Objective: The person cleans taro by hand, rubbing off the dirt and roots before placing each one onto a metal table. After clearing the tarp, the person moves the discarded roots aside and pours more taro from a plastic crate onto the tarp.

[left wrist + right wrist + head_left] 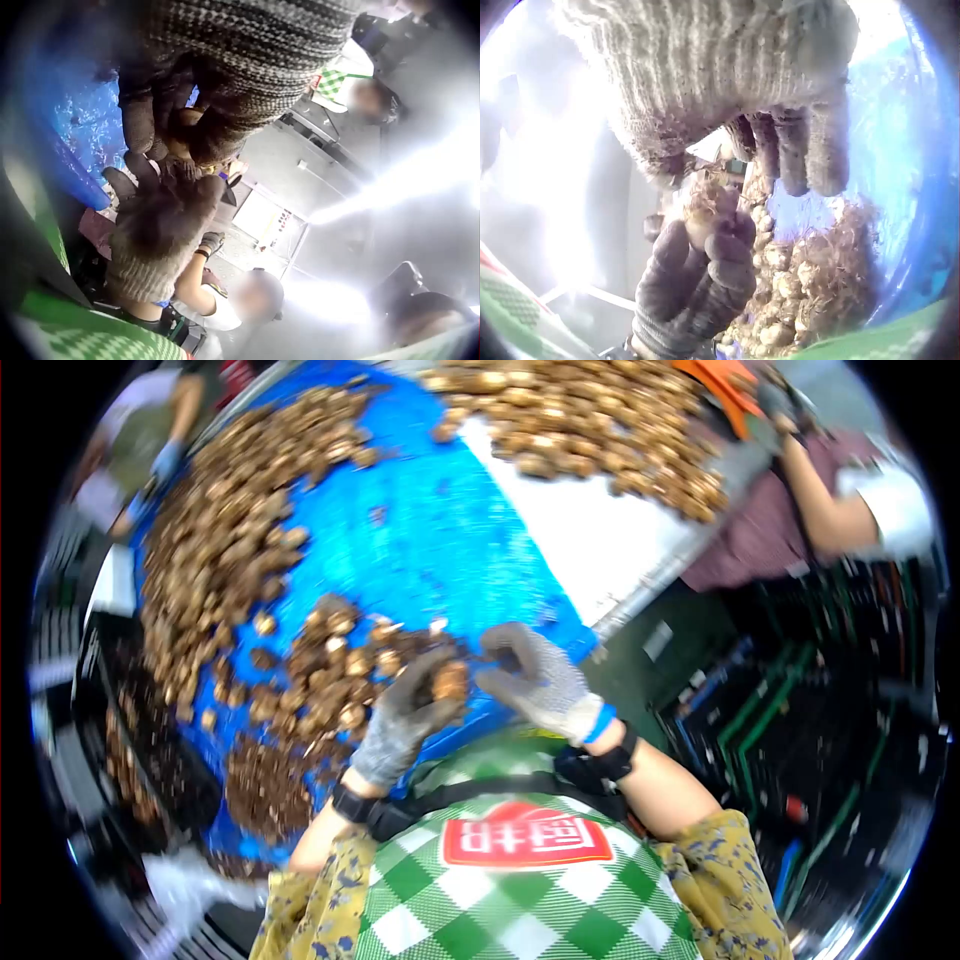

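Note:
My left hand [402, 712], in a grey knit glove, grips a brown, rounded bulb [452, 682] between thumb and fingers. Fine roots and dry husk cling to this bulb [707, 208] in the right wrist view. Close beside it is my gloved right hand [545, 682], its thumb and fingers spread apart with nothing held between them. The right thumb comes right up to the bulb's top in the right wrist view. Just beyond the left hand, a small heap of similar bulbs [340, 660] lies on a blue sheet [430, 530].
Larger bulb piles lie at the left [225, 540] and on a white surface [610, 540] at the far right. Loose brown root scraps [265, 785] gather front left. Stacked dark crates [790, 730] stand at the right. Another person [840, 510] works at the right, and another [140, 450] at the far left.

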